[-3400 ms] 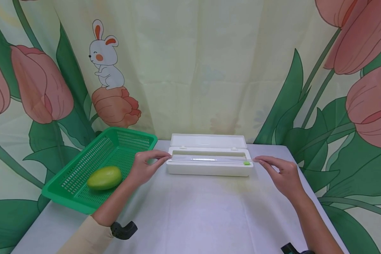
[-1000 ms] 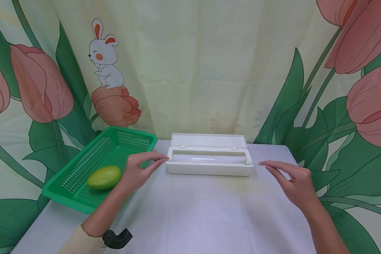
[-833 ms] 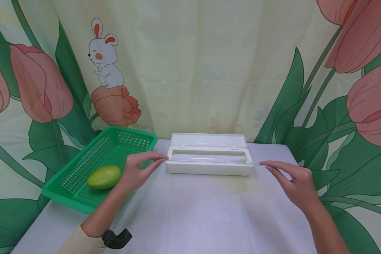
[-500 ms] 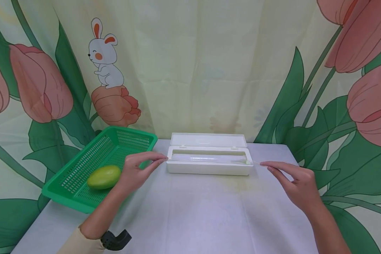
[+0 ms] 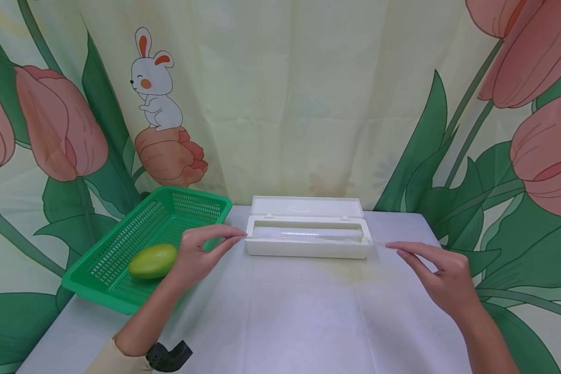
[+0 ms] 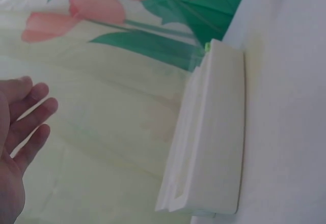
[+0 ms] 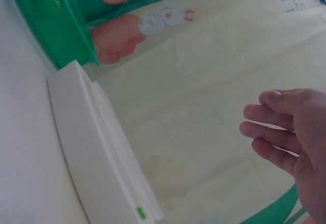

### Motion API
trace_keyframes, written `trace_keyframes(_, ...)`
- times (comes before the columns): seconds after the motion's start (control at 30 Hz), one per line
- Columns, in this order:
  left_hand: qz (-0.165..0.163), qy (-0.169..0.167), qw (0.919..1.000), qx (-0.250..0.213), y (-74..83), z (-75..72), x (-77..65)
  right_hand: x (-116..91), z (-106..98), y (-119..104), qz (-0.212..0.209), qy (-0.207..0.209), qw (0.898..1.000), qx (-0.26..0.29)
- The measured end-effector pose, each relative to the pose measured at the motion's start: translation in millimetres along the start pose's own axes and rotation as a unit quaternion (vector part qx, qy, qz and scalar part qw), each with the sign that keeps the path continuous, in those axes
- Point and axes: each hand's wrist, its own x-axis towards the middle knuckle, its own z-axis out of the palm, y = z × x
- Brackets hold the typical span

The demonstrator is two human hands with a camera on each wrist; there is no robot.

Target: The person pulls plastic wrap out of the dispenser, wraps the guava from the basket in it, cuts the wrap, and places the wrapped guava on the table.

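A white cling film dispenser box [image 5: 307, 250] stands on the table with its lid [image 5: 307, 207] raised at the back. Inside lies a roll of clear cling film [image 5: 304, 234]. My left hand [image 5: 204, 253] pinches the film's edge between thumb and forefinger at the box's left end. Beyond the right end, my right hand [image 5: 449, 278] pinches the other corner, a thin clear strip running from it to the box. A small green cutter slider [image 7: 141, 213] sits on the box's rim. The film itself is too transparent to follow in the wrist views.
Left of the box is a green plastic basket [image 5: 98, 299], holding one oval yellow-green fruit [image 5: 153, 261]. A white cloth covers the table [image 5: 308, 317]. Behind hangs a curtain [image 5: 336, 104] printed with tulips and a rabbit.
Both hands have drawn apart and slightly toward me, the right hand farther out to the right. Film now covers the box's front rim, and the green slider looks paler beneath it.
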Motion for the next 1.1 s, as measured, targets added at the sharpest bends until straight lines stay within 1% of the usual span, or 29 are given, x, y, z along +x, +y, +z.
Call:
trace_keyframes(0.33, 0.021, -0.001, 0.9997, -0.013, 2.6, -2.2, -0.5, -0.1, -4.7, -4.6, -0.019, -0.002, 1.000, 0.020)
trace_keyframes(0.5, 0.034, 0.001, 0.9994, -0.011, 6.0, -3.7, 0.1, 0.7, -6.5, -7.4, -0.027, 0.000, 0.999, 0.024)
trace_keyframes(0.67, 0.036, -0.001, 0.9993, -0.012, 9.4, -5.1, 0.3, 0.9, -8.0, -10.0, -0.024, 0.000, 1.000, 0.016)
trace_keyframes(0.87, 0.061, 0.002, 0.9980, -0.019, 11.7, -6.1, 1.1, 1.3, -9.8, -14.0, -0.033, 0.009, 0.999, 0.014)
trace_keyframes(1.1, 0.065, 0.005, 0.9977, -0.016, 14.8, -8.5, 0.1, 2.1, -11.4, -19.4, -0.043, 0.013, 0.999, 0.008)
